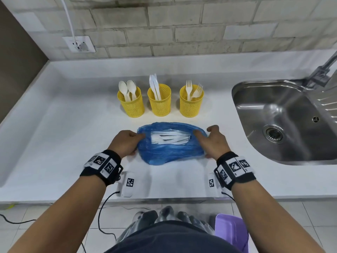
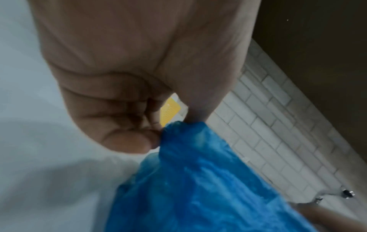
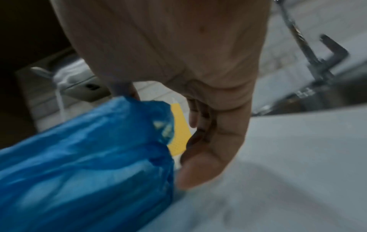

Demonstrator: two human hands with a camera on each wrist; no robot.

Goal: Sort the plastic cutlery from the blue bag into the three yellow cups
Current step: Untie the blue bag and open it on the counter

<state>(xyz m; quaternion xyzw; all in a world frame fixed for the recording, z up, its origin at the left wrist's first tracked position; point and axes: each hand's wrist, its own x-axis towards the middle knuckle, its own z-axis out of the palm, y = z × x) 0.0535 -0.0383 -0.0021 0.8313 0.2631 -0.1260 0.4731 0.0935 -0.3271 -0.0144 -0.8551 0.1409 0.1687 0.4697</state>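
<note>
A crumpled blue bag [image 1: 171, 148] lies on the white counter [image 1: 63, 125] in front of me. Several white plastic cutlery pieces [image 1: 169, 138] show through its open top. My left hand [image 1: 140, 136] pinches the bag's left edge [image 2: 178, 133] between thumb and curled fingers. My right hand [image 1: 202, 134] holds the right edge, thumb over the bag [image 3: 119, 125] and fingers curled beside it. Behind the bag stand three yellow mesh cups in a row: the left cup [image 1: 131, 105] holds spoons, the middle cup [image 1: 159, 103] knives, the right cup [image 1: 191, 105] forks.
A steel sink [image 1: 284, 121] with a tap [image 1: 324, 68] is set into the counter at the right. A wall socket [image 1: 80, 44] with a white cable sits on the brick wall at the back left. A purple container [image 1: 231, 232] stands on the floor below.
</note>
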